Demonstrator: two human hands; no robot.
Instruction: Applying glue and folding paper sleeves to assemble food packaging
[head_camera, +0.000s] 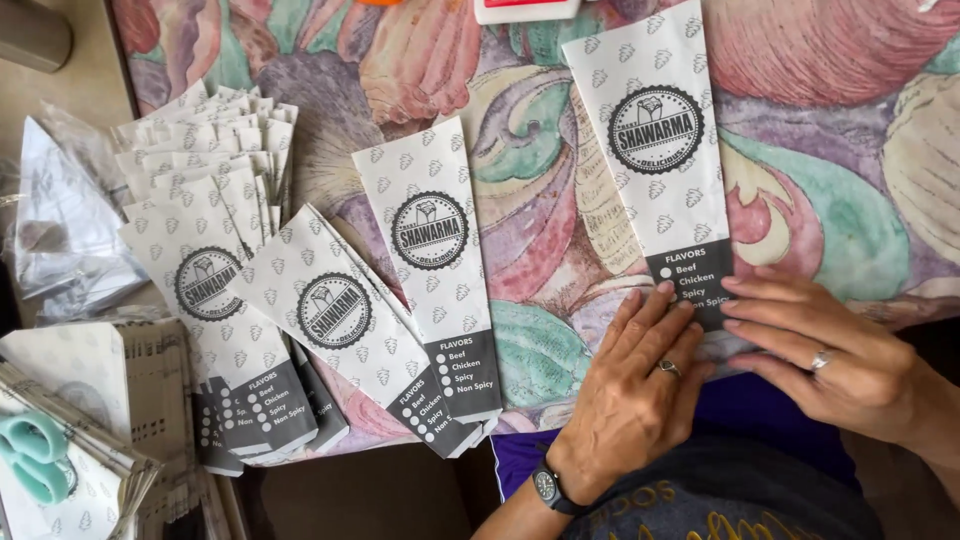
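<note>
Evidently both flat, unclenched hands, left hand and right hand, press the printed paper sleeve under their fingertips; smoothing seems underway, so stacking it likely needs a pinch

Bare floral tablecloth lies open between the middle paper sleeve and the right-hand sleeve, and again to the right of that sleeve. The left side is crowded: a fanned stack of sleeves, two overlapping piles, clear plastic bags and teal scissors block passage.
</note>
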